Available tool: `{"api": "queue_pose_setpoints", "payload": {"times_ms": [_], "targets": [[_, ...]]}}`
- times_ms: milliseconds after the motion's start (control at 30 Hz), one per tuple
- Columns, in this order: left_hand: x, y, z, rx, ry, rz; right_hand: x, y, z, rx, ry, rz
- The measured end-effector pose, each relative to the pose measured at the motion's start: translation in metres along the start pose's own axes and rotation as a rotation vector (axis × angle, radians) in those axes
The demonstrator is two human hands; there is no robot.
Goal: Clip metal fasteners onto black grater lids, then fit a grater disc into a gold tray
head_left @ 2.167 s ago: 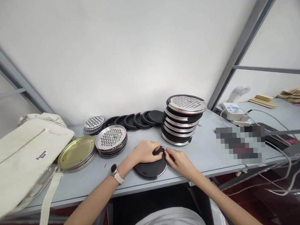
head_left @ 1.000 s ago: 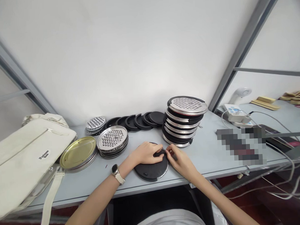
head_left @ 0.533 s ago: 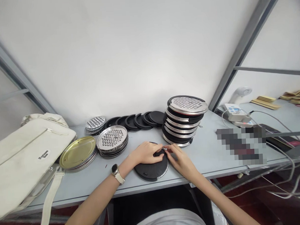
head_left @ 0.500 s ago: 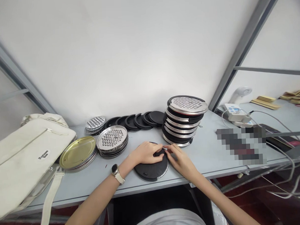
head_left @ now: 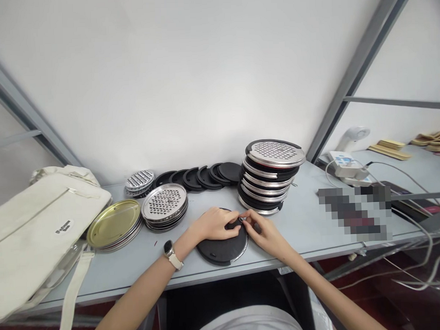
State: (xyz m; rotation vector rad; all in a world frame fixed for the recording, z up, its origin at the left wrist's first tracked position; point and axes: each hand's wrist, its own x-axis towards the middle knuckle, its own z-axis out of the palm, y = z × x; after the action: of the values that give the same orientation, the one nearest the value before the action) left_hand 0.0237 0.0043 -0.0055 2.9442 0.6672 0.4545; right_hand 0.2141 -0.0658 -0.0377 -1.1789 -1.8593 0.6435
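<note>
Your left hand (head_left: 215, 224) lay palm down over the far part of a black disc (head_left: 222, 250), which sat flat on the grey table (head_left: 299, 225), seemingly pressed there so that it would not slide. Its thumb and forefinger curved toward each other near the rim; whether they gripped anything could not be told. Your right hand (head_left: 265, 233) had thumb and fingertips pinched together on a small metal piece (head_left: 241, 219) at that rim, apparently for fine control. Beyond this pinch rose a stack of silver and black discs (head_left: 270, 182), and farther to its left black discs (head_left: 206, 178) overlapped in a row, perhaps for easy reach. Perforated plates (head_left: 165, 204) were piled left of your left hand. Both forearms angled inward from the near side, wrists low, right fingers bent.
</note>
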Motion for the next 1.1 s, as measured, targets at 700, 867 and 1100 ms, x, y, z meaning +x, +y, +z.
{"api": "queue_pose_setpoints", "payload": {"times_ms": [700, 867, 1100], "targets": [[0.000, 0.004, -0.003, 0.039, -0.023, 0.030, 0.003, 0.006, 0.001, 0.221, 0.036, 0.136], [0.000, 0.004, -0.002, 0.036, -0.024, 0.044, 0.010, 0.009, 0.006, 0.306, 0.019, 0.191], [0.000, 0.004, -0.001, 0.018, -0.021, 0.032, 0.010, 0.009, 0.007, 0.237, 0.055, 0.151]]}}
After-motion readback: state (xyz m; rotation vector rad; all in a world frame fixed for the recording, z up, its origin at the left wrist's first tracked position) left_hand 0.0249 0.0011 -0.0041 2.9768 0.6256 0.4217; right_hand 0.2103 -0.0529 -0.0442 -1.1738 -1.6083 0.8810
